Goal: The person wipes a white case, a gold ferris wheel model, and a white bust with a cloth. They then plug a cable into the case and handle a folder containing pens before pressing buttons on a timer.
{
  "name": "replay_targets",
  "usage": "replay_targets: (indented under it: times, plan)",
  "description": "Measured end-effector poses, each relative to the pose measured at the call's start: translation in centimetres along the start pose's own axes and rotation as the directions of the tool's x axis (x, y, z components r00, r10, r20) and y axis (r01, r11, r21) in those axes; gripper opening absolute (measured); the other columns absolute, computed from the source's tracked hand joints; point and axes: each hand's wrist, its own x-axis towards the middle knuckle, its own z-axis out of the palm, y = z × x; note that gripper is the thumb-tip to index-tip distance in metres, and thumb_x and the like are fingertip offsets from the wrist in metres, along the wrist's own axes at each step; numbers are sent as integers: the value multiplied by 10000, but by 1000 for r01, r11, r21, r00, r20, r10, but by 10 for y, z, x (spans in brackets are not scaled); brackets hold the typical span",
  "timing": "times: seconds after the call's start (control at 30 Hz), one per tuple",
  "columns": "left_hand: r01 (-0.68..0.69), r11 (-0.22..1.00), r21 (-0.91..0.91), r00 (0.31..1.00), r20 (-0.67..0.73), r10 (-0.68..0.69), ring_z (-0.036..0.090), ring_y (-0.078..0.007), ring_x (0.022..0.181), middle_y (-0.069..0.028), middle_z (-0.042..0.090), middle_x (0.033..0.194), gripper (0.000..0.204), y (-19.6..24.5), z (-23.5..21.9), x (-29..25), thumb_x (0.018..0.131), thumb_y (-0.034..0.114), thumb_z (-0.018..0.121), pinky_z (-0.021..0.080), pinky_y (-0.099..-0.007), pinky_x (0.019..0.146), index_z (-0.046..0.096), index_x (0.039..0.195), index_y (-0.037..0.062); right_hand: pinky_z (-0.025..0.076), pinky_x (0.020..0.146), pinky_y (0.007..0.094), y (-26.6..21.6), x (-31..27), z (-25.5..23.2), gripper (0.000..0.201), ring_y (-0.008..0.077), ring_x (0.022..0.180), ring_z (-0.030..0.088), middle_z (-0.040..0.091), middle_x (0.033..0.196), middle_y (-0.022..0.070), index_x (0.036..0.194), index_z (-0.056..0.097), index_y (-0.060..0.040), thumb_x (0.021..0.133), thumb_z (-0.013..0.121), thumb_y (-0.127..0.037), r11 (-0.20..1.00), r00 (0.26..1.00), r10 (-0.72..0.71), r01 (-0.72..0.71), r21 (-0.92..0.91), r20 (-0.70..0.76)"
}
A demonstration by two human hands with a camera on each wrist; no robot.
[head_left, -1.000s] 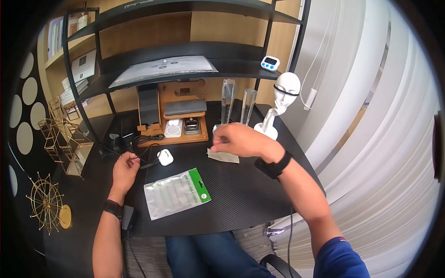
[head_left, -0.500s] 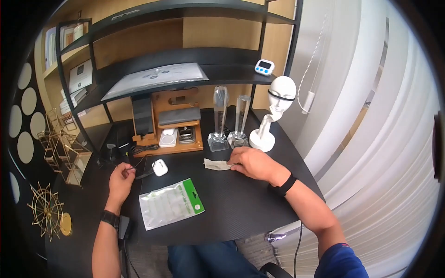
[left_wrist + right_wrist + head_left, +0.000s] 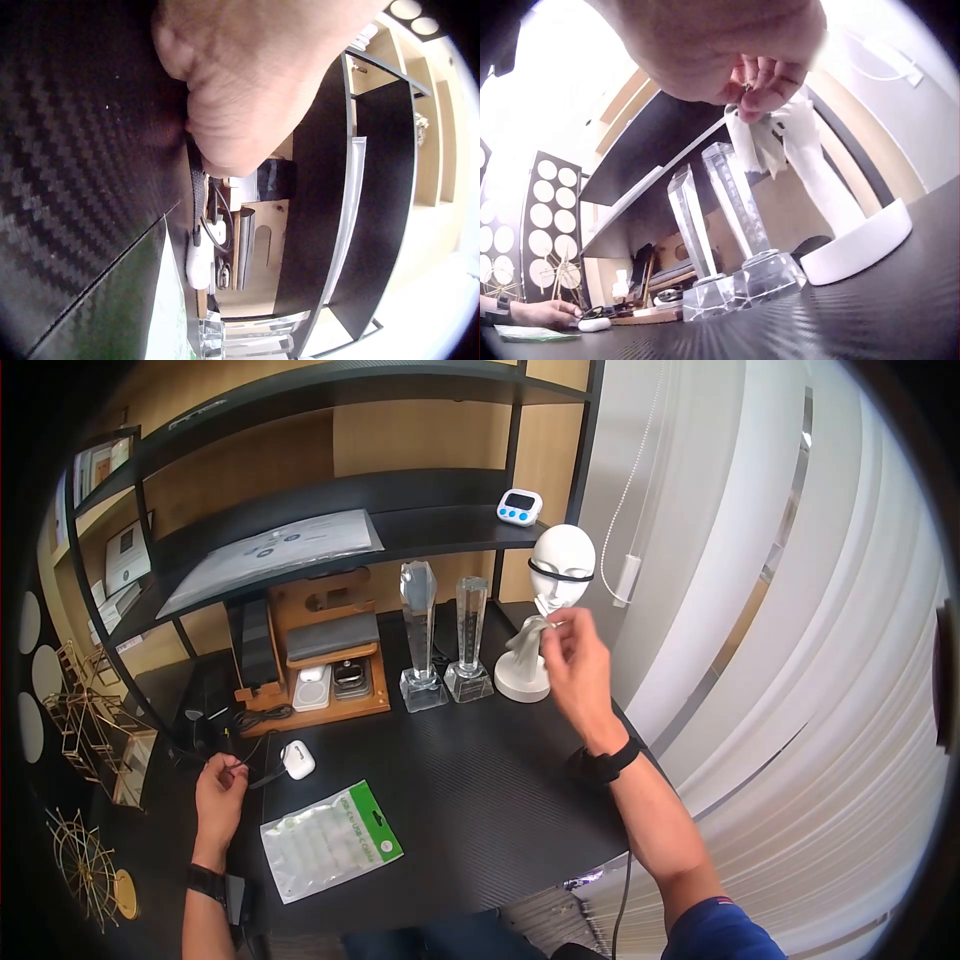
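In the head view my right hand (image 3: 580, 665) is raised before the white mannequin-head stand (image 3: 522, 672). Its thumb and fingers pinch a small pale torn-edged wrapper (image 3: 761, 142), which hangs down beside the stand in the right wrist view. My left hand (image 3: 220, 800) rests on the desk at the left, fingers curled at the end of a black woven strap (image 3: 197, 184). That strap runs to a white earbud case (image 3: 298, 760) lying on the desk. The hand's back hides the fingertips in the left wrist view.
A green-topped clear cable pouch (image 3: 330, 840) lies in front. Two crystal trophies (image 3: 420, 640) stand left of the mannequin. A wooden charging stand (image 3: 360, 700) is behind, beneath a black shelf (image 3: 430, 535) carrying a white timer (image 3: 519, 507). White blinds (image 3: 730, 660) hang at right.
My right hand came down to the wrapper on the desk, took it and lifted it up to the mannequin stand. My left hand stays at the strap while the head view turned rightward.
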Motion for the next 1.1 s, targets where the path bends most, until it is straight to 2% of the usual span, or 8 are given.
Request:
replay_targets:
  times: [0.33,0.5,0.6,0.77,0.83,0.93,1.0,1.1]
  plan:
    - [4,1000,10,1000,8,-4,618,-80,873,-20,636,974,91,5,-1,-2,974,-37,662,495,-236,806,639,1061,-18,588,775,332,14,13,-8,202,189,921,696,687,1101,104,1241,679,-15,1052,624,-57,997,973,-78,81,6,-219]
    - [-11,1000,10,1000,-19,11,592,-77,847,-18,624,961,82,-3,0,0,975,-18,673,484,-241,787,641,1049,-22,587,783,331,1,11,-6,321,213,978,711,702,1222,113,1314,674,-22,1006,589,4,972,925,-232,212,-99,-301]
    - [-3,998,55,1000,-12,4,580,-75,841,-17,618,960,79,8,0,-2,977,-10,674,479,-241,779,642,1048,-23,582,775,326,17,8,-12,407,208,1003,706,690,1243,113,1363,656,-26,969,573,28,980,976,-150,126,-153,-157]
    - [2,999,53,1000,-23,-1,566,-72,835,-14,611,963,70,10,2,-3,982,-5,671,469,-241,766,639,1042,-22,562,740,314,10,9,-8,402,196,1006,705,694,1217,109,1339,670,-31,955,567,26,987,966,-135,111,-116,-219]
    - [-31,997,-74,999,-26,29,564,-72,837,-13,607,964,59,-2,4,0,986,-5,667,467,-239,771,637,1035,-18,554,725,310,9,8,-6,386,191,1003,705,697,1204,107,1315,681,-32,951,566,26,990,953,-137,120,-78,-269]
    - [-20,999,30,1000,-9,20,585,-73,859,-13,608,963,55,6,1,-2,989,-5,663,477,-234,794,637,1037,-14,545,710,306,15,7,-6,336,188,979,709,708,1182,99,1273,694,-27,961,574,13,976,955,-193,164,-142,-224]
    - [-9,999,52,1000,-4,9,597,-75,871,-15,615,970,60,4,-1,0,989,-4,664,482,-233,804,637,1043,-13,546,710,307,15,7,-6,299,185,960,712,716,1144,89,1248,702,-26,974,585,-2,996,973,-47,29,-83,-226]
    - [9,999,41,1000,-3,-9,613,-78,885,-21,629,983,72,6,0,-3,988,-2,666,490,-233,813,639,1053,-13,545,701,307,19,7,-9,262,183,928,714,720,1095,78,1220,709,-24,984,596,-17,993,980,10,-33,-113,-201]
